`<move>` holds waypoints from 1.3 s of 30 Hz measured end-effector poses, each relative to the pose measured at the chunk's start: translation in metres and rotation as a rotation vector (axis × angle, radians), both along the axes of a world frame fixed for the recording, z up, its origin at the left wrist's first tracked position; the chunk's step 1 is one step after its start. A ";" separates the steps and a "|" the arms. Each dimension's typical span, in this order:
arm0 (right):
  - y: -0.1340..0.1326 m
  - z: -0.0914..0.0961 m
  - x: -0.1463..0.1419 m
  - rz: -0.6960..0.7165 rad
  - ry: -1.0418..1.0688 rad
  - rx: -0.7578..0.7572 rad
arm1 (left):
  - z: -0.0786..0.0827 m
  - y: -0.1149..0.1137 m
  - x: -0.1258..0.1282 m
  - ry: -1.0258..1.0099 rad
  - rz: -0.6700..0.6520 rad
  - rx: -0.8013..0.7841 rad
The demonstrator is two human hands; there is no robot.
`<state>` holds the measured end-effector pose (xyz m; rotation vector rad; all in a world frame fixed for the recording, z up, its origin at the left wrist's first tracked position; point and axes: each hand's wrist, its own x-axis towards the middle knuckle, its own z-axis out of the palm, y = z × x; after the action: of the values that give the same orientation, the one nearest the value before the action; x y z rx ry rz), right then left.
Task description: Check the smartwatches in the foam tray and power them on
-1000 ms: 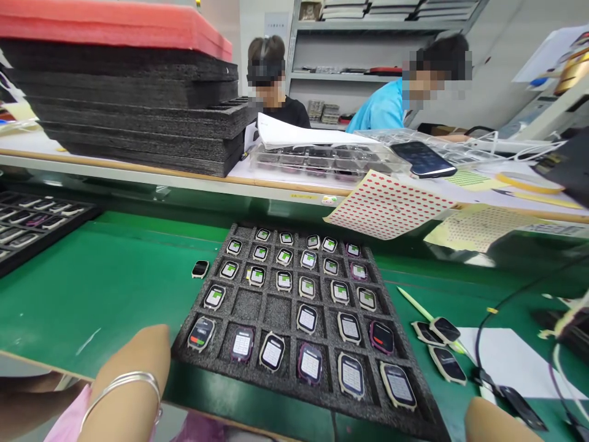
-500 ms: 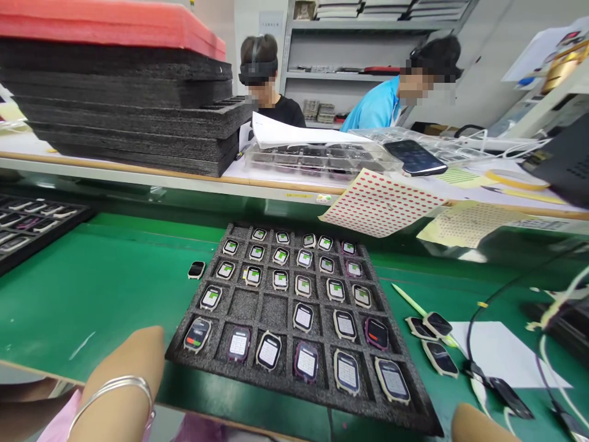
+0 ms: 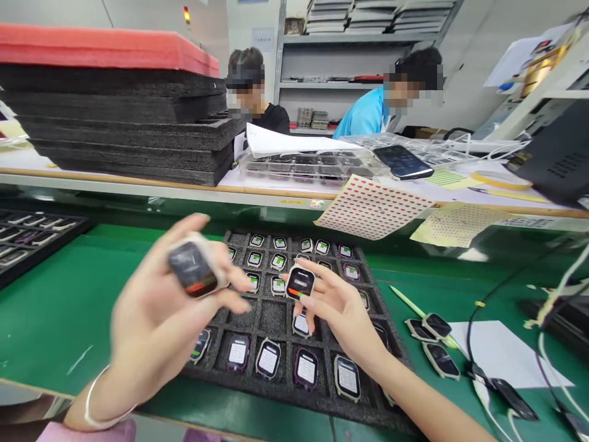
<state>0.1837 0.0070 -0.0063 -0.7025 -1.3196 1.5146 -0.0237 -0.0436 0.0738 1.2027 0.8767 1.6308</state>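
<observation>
My left hand (image 3: 161,313) is raised over the green bench, its fingers pinched on a smartwatch body (image 3: 193,270) with a dark screen and an orange bar; it is blurred by motion. My right hand (image 3: 338,307) hovers above the black foam tray (image 3: 368,408) and holds a second smartwatch body (image 3: 300,283) at its fingertips, screen up. The tray's cells hold several more watch bodies with lit screens; a few cells near the middle are empty.
Three loose watch bodies (image 3: 437,337) lie right of the tray beside a green pen (image 3: 407,301), white paper and cables. Another foam tray (image 3: 32,233) sits far left. Stacked foam trays (image 3: 124,116), sticker sheets (image 3: 368,209), a phone and two seated people are behind.
Both hands rose from the lower edge of view to above the tray, each now holding a watch body. The camera tilted slightly.
</observation>
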 end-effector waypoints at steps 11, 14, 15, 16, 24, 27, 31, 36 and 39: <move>0.009 -0.011 0.002 -0.099 -0.090 0.039 | -0.071 0.035 0.020 -0.123 -0.530 -0.298; 0.009 -0.011 0.002 -0.110 -0.093 0.036 | -0.070 0.034 0.020 -0.100 -0.525 -0.291; 0.009 -0.011 0.002 -0.100 -0.091 0.035 | -0.069 0.034 0.021 -0.091 -0.512 -0.301; 0.009 -0.010 0.003 -0.086 -0.087 0.035 | -0.068 0.034 0.021 -0.083 -0.501 -0.311; 0.007 -0.007 0.007 0.078 -0.052 0.009 | -0.067 0.038 0.020 -0.071 -0.463 -0.287; 0.008 -0.010 0.005 0.067 -0.059 -0.003 | -0.069 0.038 0.018 -0.086 -0.477 -0.257; 0.008 -0.012 0.004 0.073 -0.029 -0.014 | -0.070 0.037 0.017 -0.094 -0.514 -0.211; 0.007 -0.011 0.006 0.061 -0.003 -0.011 | -0.069 0.037 0.019 -0.033 -0.437 -0.256; 0.007 -0.011 0.005 0.027 -0.026 -0.004 | -0.067 0.039 0.019 -0.003 -0.420 -0.269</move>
<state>0.1886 0.0135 -0.0177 -0.7115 -1.3504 1.5352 -0.0043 -0.0051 0.0063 1.1048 0.7524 1.1391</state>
